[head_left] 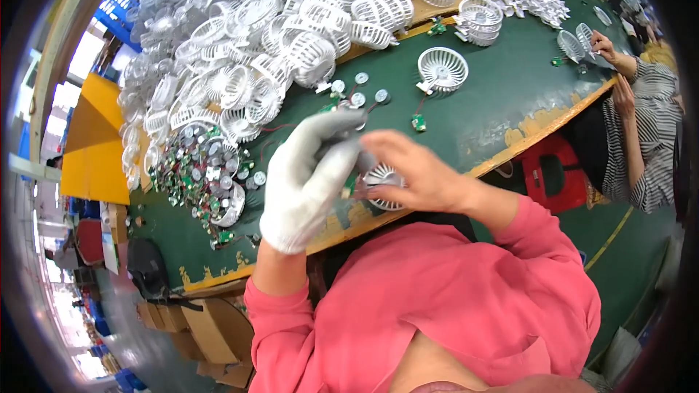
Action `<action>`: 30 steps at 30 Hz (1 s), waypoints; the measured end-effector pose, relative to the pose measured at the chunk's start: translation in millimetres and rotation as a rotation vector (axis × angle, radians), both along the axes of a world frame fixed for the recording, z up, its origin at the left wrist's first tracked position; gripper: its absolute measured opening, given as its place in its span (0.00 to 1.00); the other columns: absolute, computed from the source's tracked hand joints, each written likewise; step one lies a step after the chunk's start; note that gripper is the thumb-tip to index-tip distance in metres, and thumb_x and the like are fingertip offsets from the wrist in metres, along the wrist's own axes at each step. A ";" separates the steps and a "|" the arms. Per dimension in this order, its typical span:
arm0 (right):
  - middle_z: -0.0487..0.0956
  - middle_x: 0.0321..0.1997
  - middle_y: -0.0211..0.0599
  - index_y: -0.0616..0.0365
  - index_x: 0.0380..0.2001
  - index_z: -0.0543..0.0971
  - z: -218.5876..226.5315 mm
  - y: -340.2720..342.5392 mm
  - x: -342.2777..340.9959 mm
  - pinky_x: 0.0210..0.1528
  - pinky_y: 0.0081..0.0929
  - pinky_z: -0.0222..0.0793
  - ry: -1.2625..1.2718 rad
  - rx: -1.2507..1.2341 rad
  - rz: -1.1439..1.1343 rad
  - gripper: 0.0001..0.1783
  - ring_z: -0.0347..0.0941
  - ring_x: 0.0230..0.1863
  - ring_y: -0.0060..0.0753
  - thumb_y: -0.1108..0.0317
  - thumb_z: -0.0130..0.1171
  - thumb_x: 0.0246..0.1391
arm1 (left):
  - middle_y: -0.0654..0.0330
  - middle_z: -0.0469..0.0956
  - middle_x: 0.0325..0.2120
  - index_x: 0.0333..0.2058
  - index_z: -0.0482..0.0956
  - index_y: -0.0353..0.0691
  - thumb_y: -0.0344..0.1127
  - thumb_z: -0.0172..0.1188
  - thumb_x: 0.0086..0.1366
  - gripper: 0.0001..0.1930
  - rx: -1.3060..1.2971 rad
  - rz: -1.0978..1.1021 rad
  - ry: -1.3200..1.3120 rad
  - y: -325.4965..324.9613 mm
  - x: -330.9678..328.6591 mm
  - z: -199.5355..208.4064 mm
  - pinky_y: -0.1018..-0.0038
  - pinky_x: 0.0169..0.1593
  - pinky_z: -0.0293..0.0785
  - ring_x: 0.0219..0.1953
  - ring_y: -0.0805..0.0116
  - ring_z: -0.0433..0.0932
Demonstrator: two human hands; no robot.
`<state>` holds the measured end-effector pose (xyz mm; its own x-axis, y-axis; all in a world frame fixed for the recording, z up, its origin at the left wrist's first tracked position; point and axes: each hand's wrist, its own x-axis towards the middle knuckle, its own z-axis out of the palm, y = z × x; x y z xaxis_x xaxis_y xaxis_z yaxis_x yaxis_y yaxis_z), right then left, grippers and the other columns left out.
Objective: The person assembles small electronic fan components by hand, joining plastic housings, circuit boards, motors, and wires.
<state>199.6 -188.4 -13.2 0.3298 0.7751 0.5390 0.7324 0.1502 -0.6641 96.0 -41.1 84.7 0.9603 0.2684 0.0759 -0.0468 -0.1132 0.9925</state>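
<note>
My left hand, in a white glove with greyish fingers, is closed, thumb and fingers brought together. Its fingertips meet those of my bare right hand, which is also closed in a pinch. Whatever they grip between them is blurred and mostly covered. Under my right fingers shows a white ribbed round fan housing, partly hidden; whether it is held or lies on the table I cannot tell. A small greenish part shows by my left thumb. Just beyond lie several small round motors with wires.
White plastic housings form a large heap at the back left. Motors with circuit boards are piled left on the green table. A housing with a wired board lies ahead. At right, a co-worker handles clear parts.
</note>
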 end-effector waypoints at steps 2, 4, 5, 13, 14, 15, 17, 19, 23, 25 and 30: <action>0.73 0.37 0.41 0.60 0.36 0.76 -4.1 4.6 -7.0 0.37 0.26 0.69 0.249 -0.055 0.072 0.07 0.73 0.35 0.36 0.70 0.58 0.54 | 0.57 0.78 0.27 0.46 0.71 0.29 0.25 0.50 0.61 0.14 -0.073 0.049 -0.036 -0.3 -12.8 -1.1 0.83 0.27 0.69 0.26 0.76 0.75; 0.73 0.34 0.37 0.61 0.35 0.74 -8.1 1.3 -3.9 0.34 0.22 0.68 0.305 -0.093 0.138 0.06 0.71 0.31 0.30 0.71 0.56 0.55 | 0.55 0.78 0.27 0.44 0.71 0.28 0.22 0.48 0.60 0.13 -0.119 0.163 -0.080 0.6 -25.8 -8.1 0.83 0.27 0.69 0.26 0.73 0.77; 0.74 0.36 0.35 0.61 0.44 0.72 -10.5 -2.4 -5.1 0.36 0.21 0.68 0.408 -0.102 0.145 0.11 0.71 0.32 0.24 0.71 0.55 0.57 | 0.53 0.78 0.27 0.43 0.71 0.28 0.21 0.46 0.59 0.13 -0.072 0.171 -0.070 3.8 -33.0 -11.5 0.81 0.28 0.71 0.27 0.71 0.78; 0.73 0.34 0.29 0.61 0.50 0.69 -7.9 1.3 -28.9 0.40 0.21 0.70 0.983 -0.282 0.487 0.20 0.71 0.37 0.18 0.66 0.58 0.56 | 0.49 0.79 0.29 0.44 0.70 0.27 0.18 0.47 0.56 0.15 -0.235 -0.025 -0.196 1.9 -57.2 -36.8 0.74 0.34 0.77 0.28 0.65 0.80; 0.73 0.34 0.29 0.61 0.50 0.69 -7.3 0.6 -28.6 0.40 0.21 0.70 0.991 -0.288 0.490 0.20 0.71 0.37 0.18 0.66 0.58 0.56 | 0.49 0.79 0.29 0.44 0.70 0.27 0.18 0.47 0.56 0.15 -0.240 -0.019 -0.190 2.8 -59.3 -36.6 0.74 0.34 0.77 0.28 0.65 0.80; 0.73 0.34 0.29 0.61 0.49 0.69 -8.0 -1.0 -28.3 0.40 0.21 0.70 0.934 -0.253 0.476 0.19 0.71 0.37 0.18 0.67 0.59 0.56 | 0.48 0.79 0.29 0.44 0.70 0.27 0.18 0.47 0.56 0.15 -0.247 0.020 -0.210 3.2 -61.7 -34.5 0.74 0.34 0.77 0.27 0.65 0.79; 0.72 0.38 0.29 0.60 0.44 0.70 -15.1 -4.6 -27.1 0.42 0.22 0.70 0.914 -0.147 0.441 0.15 0.71 0.38 0.18 0.67 0.59 0.55 | 0.49 0.80 0.30 0.43 0.71 0.26 0.18 0.47 0.56 0.14 -0.227 0.054 -0.226 8.3 -69.2 -34.3 0.77 0.32 0.76 0.26 0.68 0.78; 0.73 0.40 0.33 0.61 0.42 0.67 -12.7 -18.4 -18.2 0.38 0.20 0.71 0.978 -0.133 0.355 0.13 0.72 0.36 0.19 0.74 0.57 0.55 | 0.49 0.80 0.30 0.42 0.71 0.26 0.18 0.48 0.57 0.14 -0.140 0.006 -0.049 24.5 -80.7 -37.8 0.78 0.31 0.75 0.26 0.70 0.78; 0.75 0.36 0.37 0.62 0.43 0.67 -2.9 -24.9 -9.0 0.32 0.21 0.71 0.698 -0.197 0.190 0.13 0.75 0.32 0.24 0.78 0.55 0.55 | 0.52 0.80 0.33 0.46 0.73 0.30 0.22 0.54 0.57 0.17 0.082 -0.087 0.303 29.0 -86.9 -68.7 0.77 0.34 0.73 0.31 0.69 0.79; 0.75 0.34 0.37 0.60 0.42 0.69 -5.8 -18.1 -10.4 0.31 0.24 0.71 0.406 -0.179 0.172 0.13 0.74 0.30 0.29 0.76 0.56 0.54 | 0.47 0.76 0.43 0.48 0.72 0.32 0.27 0.61 0.50 0.23 0.523 -0.136 0.192 27.6 -82.7 -72.5 0.68 0.48 0.73 0.44 0.56 0.77; 0.72 0.29 0.36 0.53 0.41 0.74 -2.0 -2.6 -26.8 0.28 0.32 0.68 0.058 -0.109 0.159 0.12 0.71 0.27 0.41 0.67 0.59 0.53 | 0.47 0.71 0.50 0.51 0.69 0.33 0.31 0.66 0.44 0.32 0.319 -0.050 -0.193 23.4 -68.8 -83.0 0.67 0.53 0.69 0.50 0.53 0.73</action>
